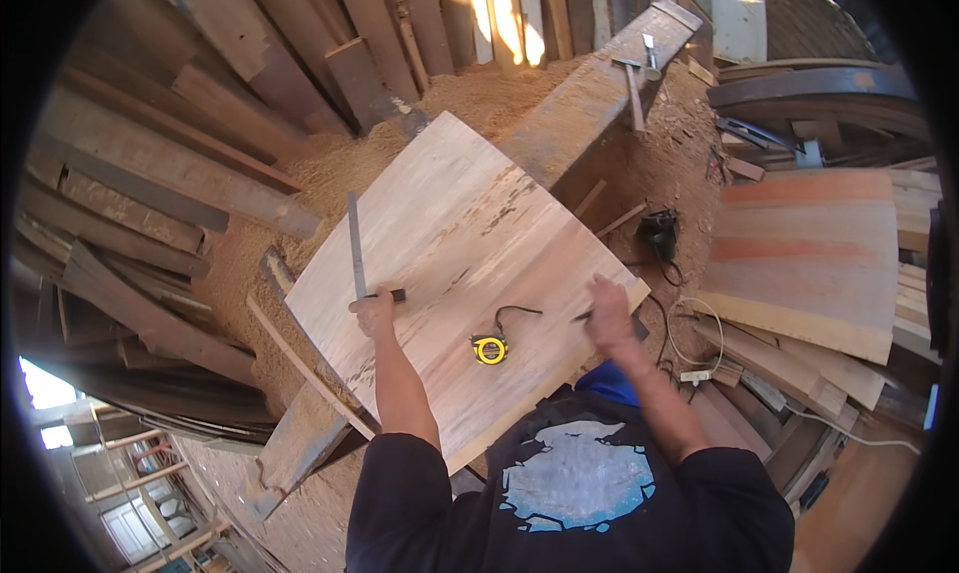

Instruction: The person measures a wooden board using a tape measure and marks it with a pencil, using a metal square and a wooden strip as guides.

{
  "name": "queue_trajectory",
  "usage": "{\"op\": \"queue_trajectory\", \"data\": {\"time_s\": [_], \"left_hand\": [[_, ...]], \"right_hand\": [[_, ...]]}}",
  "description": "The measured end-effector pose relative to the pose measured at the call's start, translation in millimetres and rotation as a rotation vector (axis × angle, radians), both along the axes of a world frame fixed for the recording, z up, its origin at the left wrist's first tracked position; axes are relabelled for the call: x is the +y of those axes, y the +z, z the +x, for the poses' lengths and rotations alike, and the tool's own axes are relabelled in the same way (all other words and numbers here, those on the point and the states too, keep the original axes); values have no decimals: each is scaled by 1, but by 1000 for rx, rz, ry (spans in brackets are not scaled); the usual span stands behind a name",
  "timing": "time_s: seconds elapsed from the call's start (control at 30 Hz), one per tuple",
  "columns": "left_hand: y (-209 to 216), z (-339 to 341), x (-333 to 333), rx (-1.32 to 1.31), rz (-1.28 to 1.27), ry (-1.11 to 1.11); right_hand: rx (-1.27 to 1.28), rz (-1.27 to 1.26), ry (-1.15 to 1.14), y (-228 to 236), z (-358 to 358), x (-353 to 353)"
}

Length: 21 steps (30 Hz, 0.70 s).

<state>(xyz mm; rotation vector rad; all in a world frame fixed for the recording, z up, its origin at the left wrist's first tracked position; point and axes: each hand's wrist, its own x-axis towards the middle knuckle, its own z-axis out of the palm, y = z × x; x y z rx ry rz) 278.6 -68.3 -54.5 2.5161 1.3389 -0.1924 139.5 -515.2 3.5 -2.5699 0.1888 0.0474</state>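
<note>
A broad pale wooden panel (420,243) lies in front of me, with dark streaks across its grain. On its left part my left hand (375,313) is closed round the dark stock of a try square (357,243), whose long metal blade points away from me. My right hand (609,318) is over the panel's right edge, fingers closed on a thin dark pencil-like stick (582,316); only its tip shows. Between my hands rests a yellow and black tape measure (489,349) with a dark strap trailing from it.
A heavy beam (569,113) runs under the panel, carrying a hammer (633,93) at its far end. Sawdust (489,88) covers the ground. A dark power tool (657,235) with cords sits to the right, near another wide board (799,253). Planks (180,163) lean at left.
</note>
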Motion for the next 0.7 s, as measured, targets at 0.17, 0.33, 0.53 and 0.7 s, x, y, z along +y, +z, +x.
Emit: {"op": "queue_trajectory", "data": {"time_s": [0.17,0.33,0.53,0.7], "left_hand": [[-16,5,24,-36,-84,128],[14,-15,13,-704,-981,309],[120,-63,-172,-751,-936,-529],[93,-127,-290,-238,-671,-1289]], "right_hand": [[121,79,-376,11,4,-97],[44,333,-604,12,-17,-123],[15,795,-416,11,-38,-67],[185,1086,-298,2,-56,-23]]}}
